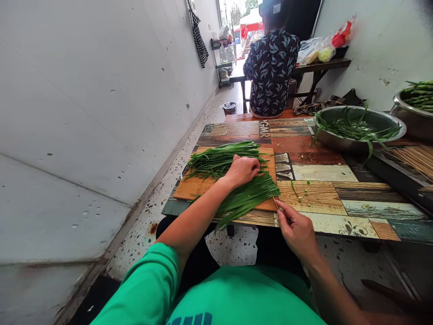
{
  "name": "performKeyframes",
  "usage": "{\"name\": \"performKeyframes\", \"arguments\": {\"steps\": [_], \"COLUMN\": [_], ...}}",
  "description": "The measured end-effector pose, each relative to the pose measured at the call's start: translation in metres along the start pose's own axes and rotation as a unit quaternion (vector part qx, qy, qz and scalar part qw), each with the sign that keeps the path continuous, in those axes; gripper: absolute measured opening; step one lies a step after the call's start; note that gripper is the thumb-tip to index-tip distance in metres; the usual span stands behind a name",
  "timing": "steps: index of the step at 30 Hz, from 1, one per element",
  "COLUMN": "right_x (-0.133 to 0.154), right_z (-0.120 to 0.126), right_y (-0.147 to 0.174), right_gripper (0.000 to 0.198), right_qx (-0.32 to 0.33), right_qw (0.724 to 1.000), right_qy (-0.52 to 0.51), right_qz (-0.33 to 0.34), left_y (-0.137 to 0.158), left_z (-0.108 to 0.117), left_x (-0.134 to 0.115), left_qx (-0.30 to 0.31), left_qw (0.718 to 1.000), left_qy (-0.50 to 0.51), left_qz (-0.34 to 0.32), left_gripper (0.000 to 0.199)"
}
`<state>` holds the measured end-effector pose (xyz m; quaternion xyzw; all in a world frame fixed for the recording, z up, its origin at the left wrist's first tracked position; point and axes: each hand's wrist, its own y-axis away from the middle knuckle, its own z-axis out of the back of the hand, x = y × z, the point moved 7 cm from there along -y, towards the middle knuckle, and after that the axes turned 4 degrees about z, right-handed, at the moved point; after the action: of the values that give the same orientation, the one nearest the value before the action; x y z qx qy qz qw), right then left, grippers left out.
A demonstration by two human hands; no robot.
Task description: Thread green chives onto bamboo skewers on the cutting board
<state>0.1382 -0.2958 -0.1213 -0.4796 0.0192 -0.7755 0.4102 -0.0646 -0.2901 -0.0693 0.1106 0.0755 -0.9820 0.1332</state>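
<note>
Two heaps of long flat green garlic chives lie on a wooden cutting board: an upper bundle (219, 158) and a lower, fanned-out row (248, 196) whose cut ends point right. My left hand (242, 170) is over the board between them, its fingers curled closed near the right ends of the upper bundle; what they hold is hidden. At the board's lower right corner, my right hand (297, 228) pinches a thin bamboo skewer (275, 201). The skewer's tip meets the lower row's ends. The bare lower left of the cutting board (186, 189) shows.
A steel bowl (358, 142) with loose chives stands on the patterned table (324, 174). Behind it is a pot of green stalks (419, 97). A large knife (399, 183) and several bamboo skewers (414, 158) lie at right. Another person (272, 74) sits ahead, back turned.
</note>
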Motion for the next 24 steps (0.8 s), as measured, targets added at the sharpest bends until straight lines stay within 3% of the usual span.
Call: {"name": "performKeyframes", "arguments": {"steps": [10,24], "right_x": [-0.005,-0.0062], "right_z": [-0.0014,-0.0011], "right_y": [0.0031,0.0022], "right_gripper": [0.033,0.035], "right_qx": [-0.011,-0.006], "right_qw": [1.0,1.0], "right_qy": [-0.012,-0.017], "right_qz": [-0.007,-0.021], "left_y": [-0.0027,0.002], "left_z": [-0.0031,-0.0068], "left_x": [0.0089,0.0069], "left_qx": [-0.004,-0.007], "left_qw": [0.995,0.993], "left_qy": [0.079,0.104], "left_qz": [0.056,0.058], "left_gripper": [0.016,0.017]}}
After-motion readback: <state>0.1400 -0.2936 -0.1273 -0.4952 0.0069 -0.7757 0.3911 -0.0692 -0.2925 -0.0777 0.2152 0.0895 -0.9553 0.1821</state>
